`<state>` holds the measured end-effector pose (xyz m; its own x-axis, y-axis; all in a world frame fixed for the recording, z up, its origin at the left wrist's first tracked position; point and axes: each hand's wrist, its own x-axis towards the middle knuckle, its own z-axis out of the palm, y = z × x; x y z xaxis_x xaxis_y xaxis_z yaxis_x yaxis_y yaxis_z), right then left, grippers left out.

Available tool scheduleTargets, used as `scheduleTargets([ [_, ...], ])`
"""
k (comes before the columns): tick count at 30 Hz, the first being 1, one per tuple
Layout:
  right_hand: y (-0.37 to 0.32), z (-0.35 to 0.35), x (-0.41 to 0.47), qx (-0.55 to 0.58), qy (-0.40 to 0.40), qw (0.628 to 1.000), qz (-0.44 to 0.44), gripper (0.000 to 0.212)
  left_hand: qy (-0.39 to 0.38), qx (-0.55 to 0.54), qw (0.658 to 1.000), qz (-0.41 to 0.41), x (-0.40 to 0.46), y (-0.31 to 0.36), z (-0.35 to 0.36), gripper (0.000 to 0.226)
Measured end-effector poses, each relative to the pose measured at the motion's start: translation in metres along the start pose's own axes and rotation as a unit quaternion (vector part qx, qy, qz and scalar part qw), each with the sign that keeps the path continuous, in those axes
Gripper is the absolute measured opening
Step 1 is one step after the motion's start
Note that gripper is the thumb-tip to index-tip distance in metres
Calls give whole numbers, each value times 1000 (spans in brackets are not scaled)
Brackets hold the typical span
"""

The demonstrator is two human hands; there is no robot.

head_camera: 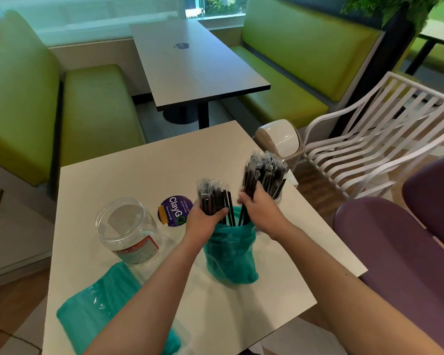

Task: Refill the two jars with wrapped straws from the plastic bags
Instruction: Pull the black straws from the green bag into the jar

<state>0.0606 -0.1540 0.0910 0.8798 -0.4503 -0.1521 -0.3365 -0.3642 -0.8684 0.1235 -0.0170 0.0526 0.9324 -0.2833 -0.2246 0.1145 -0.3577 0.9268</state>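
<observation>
A green plastic bag (228, 252) stands upright in the middle of the white table (144, 170), black wrapped straws poking out of its mouth. My left hand (203, 216) grips a bundle of wrapped straws (212, 198) just above the bag. My right hand (259, 208) holds a second, taller bundle (263, 172) to the right. Behind that hand a jar (277, 198) is mostly hidden by straws. An empty clear jar (128, 231) with a red label stands open at the left. A second green bag (95, 311) lies flat at the table's front left.
A round purple sticker (172, 211) is on the table between the jar and the bag. A small swing-lid bin (278, 139) and a white slatted chair (369, 139) stand to the right. Purple seats (408, 252) are at the near right; green benches and another table lie beyond.
</observation>
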Motion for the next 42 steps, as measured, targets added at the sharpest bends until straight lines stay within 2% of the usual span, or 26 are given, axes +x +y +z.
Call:
scheduleTargets([
  [4,-21,-23,5,29,59,997,-36,21,-3,6,1000,-1,1,0,1,41],
  [7,-41,-47,10,44,102,992,-54,24,-6,15,1000,0,1,0,2,49],
  [11,-63,-72,14,73,157,981,-82,15,-4,12,1000,3,0,0,2,50],
  [15,-72,-84,18,46,208,971,-112,16,-4,12,1000,2,-1,0,3,51],
  [20,-58,-66,24,-45,194,974,-110,24,-6,8,1000,-3,-1,0,3,52],
  [24,-44,-40,28,-54,146,986,-66,34,-5,16,1000,-8,-1,-2,3,52],
  [26,-36,-30,30,-109,124,985,-45,39,-5,16,1000,-10,-1,-3,2,51],
  [28,-27,-22,31,-166,93,982,-23,36,-5,14,1000,-11,-1,-3,2,51],
  [32,-13,-17,35,-188,55,981,12,29,-6,5,1000,-5,-2,-2,1,46],
  [36,-22,-19,39,-151,99,983,-44,59,-9,1,1000,-8,0,-3,1,45],
  [39,-32,-20,40,-83,159,978,-107,44,-8,-8,1000,-13,0,-3,1,46],
  [42,-25,-16,43,-96,165,976,-107,30,-8,-15,1000,-16,1,-3,0,45],
])
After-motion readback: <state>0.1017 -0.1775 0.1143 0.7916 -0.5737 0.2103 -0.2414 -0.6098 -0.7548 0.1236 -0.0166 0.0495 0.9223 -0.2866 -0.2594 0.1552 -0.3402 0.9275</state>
